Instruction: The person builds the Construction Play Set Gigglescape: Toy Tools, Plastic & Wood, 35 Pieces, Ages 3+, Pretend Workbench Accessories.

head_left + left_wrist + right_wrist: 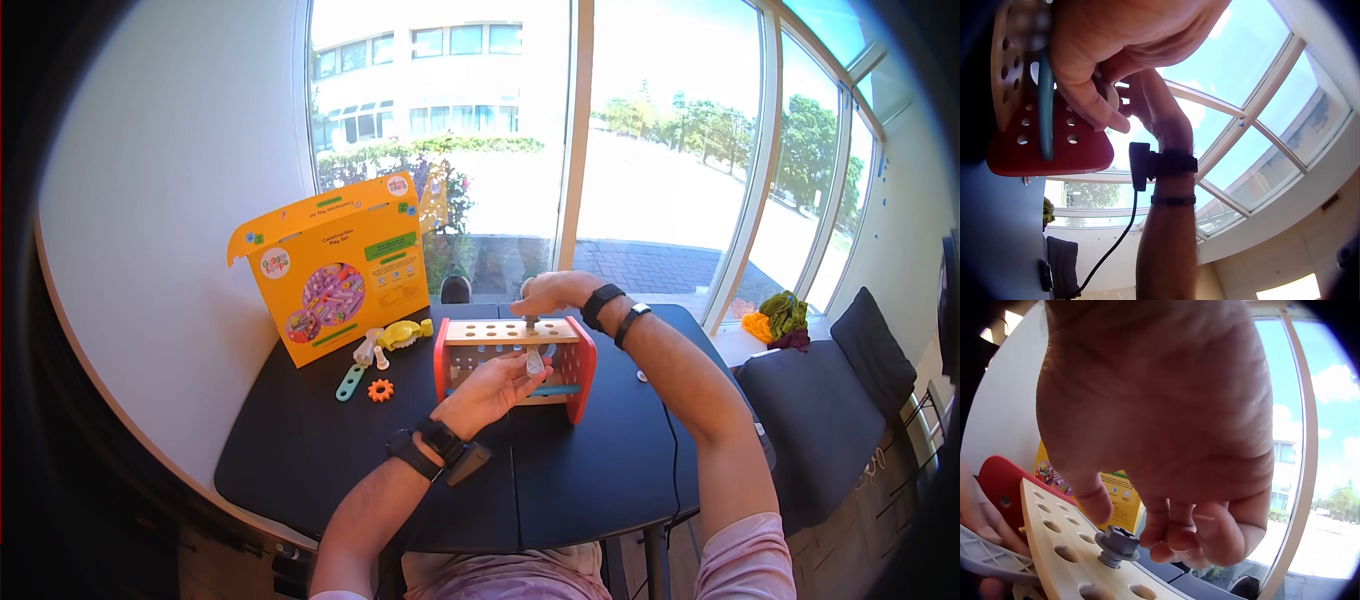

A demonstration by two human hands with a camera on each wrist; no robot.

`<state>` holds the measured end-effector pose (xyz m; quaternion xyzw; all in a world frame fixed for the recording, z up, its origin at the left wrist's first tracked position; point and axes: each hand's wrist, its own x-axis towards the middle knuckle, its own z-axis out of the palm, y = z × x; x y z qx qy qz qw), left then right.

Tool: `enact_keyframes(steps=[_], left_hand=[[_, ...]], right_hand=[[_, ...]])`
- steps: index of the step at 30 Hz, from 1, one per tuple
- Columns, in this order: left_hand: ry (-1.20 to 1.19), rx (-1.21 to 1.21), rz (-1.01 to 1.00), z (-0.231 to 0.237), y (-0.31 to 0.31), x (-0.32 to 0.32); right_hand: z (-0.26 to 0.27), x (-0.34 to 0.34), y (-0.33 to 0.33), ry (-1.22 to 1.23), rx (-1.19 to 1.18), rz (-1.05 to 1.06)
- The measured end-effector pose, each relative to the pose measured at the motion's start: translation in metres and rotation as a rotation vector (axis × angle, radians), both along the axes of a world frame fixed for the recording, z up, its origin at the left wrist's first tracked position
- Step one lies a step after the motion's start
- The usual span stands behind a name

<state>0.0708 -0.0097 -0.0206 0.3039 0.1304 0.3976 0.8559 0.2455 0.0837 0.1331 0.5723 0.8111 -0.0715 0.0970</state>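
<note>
We see a grey bolt [1117, 544] standing upright in a hole of the pale wooden top board [1085, 570] of a toy workbench, with its hexagonal head raised above the wood. The right hand [556, 291] is over it, fingers loosely bent and not wrapped round the bolt; their tips are just beside its head, though we cannot tell whether they touch. In front of the bench, the left hand [490, 388] pinches a pale grey latticed piece [535, 365] between thumb and fingers. We find red perforated side panels [584, 370] at both ends and a teal bar [1046, 119] low between them. To the left on the black table [590, 480] lie an orange gear [381, 391], a teal strip [350, 382] and a yellow piece [402, 334]. Behind these stands an orange box [345, 220] on which we read "Construction Play Set"; it bears round logos and green labels, their smaller print too fine for us. Beyond are tall windows [680, 190].
</note>
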Motion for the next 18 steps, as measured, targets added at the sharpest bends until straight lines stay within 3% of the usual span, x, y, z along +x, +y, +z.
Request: enact_keyframes(steps=[7, 13, 18], left_hand=[[0.009, -0.002, -0.003, 0.000, 0.001, -0.001], [0.008, -0.019, -0.006, 0.002, 0.000, 0.000], [0.019, -0.018, 0.005, 0.002, -0.001, 0.001]], right_hand=[[-0.004, 0.000, 0.009, 0.003, -0.049, -0.071], [-0.001, 0.002, -0.003, -0.007, -0.028, 0.009], [0.011, -0.006, -0.014, -0.066, -0.127, -0.118]])
